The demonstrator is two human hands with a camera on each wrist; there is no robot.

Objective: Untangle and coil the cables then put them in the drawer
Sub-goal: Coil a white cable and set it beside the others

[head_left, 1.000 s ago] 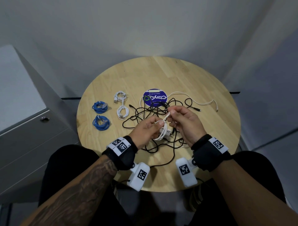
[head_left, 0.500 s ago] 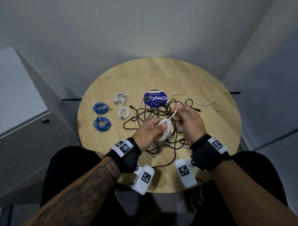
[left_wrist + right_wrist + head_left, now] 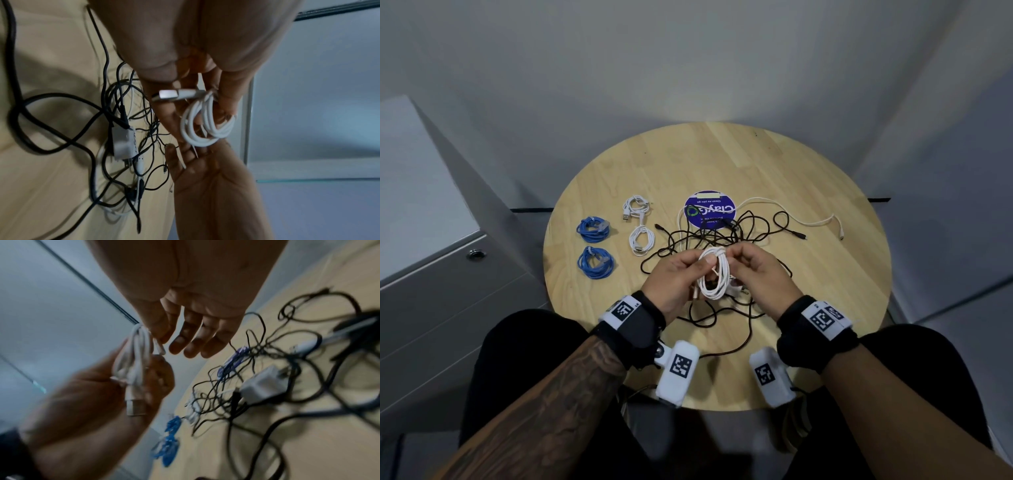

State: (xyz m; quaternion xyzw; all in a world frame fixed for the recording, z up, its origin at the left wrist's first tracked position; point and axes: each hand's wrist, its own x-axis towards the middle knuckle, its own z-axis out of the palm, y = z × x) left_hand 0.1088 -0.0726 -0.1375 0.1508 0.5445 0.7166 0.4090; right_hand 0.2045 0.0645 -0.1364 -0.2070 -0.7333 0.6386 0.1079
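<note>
A small white coiled cable (image 3: 714,275) hangs between my two hands above the table's near half. My left hand (image 3: 702,265) grips the coil's side, and its USB plug (image 3: 176,95) lies across my left fingers. My right hand (image 3: 732,255) pinches the top of the coil (image 3: 141,335) with thumb and forefinger; its other fingers are nearly straight. Under the hands a tangle of black cables (image 3: 722,236) spreads over the round wooden table (image 3: 774,164), with a white charger block (image 3: 123,142) in it. The grey drawer unit (image 3: 448,301) at the left is closed.
Two blue coils (image 3: 593,229) (image 3: 595,262) and two white coils (image 3: 635,208) (image 3: 642,240) lie on the table's left part. A loose white cable (image 3: 808,222) runs to the right. A round purple sticker (image 3: 710,209) sits mid-table. My knees are under the near edge.
My right hand, which held a loose strand stretched up from the coil, has come in to the coil's top. The strand is now gathered in, and both hands hold the coil higher.
</note>
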